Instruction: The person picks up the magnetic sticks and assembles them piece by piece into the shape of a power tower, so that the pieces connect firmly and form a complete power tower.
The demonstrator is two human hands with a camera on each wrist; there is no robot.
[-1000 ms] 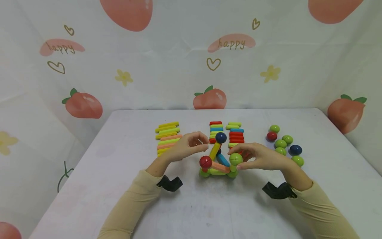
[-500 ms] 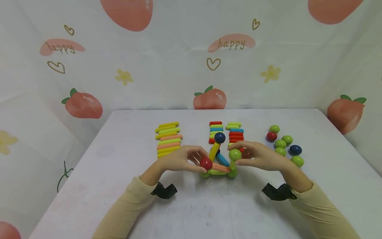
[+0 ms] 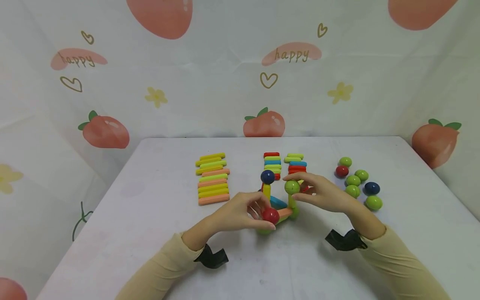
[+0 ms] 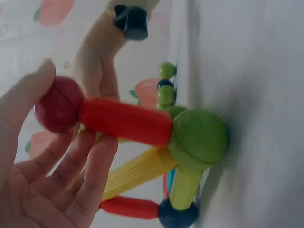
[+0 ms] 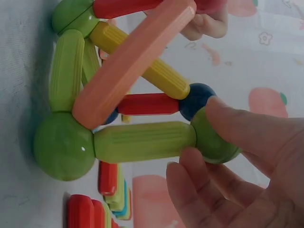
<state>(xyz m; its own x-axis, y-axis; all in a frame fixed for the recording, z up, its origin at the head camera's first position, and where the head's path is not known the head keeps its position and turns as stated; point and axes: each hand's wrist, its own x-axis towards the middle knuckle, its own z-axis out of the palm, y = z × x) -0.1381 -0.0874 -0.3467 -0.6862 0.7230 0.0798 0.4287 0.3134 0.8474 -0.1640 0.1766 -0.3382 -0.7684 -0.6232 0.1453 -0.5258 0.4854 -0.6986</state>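
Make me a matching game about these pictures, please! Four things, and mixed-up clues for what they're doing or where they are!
Things
1. left hand
2. loose blue ball
3. right hand
4. row of yellow, pink and lime sticks

Clues
A. lying on the left side of the table
B. pinching a green ball
C. holding a red ball
D. near loose green balls

Right pairs: 1-C, 2-D, 3-B, 4-A

Frame [image 3: 278,203] now askew, red ball [image 3: 271,215] farther right
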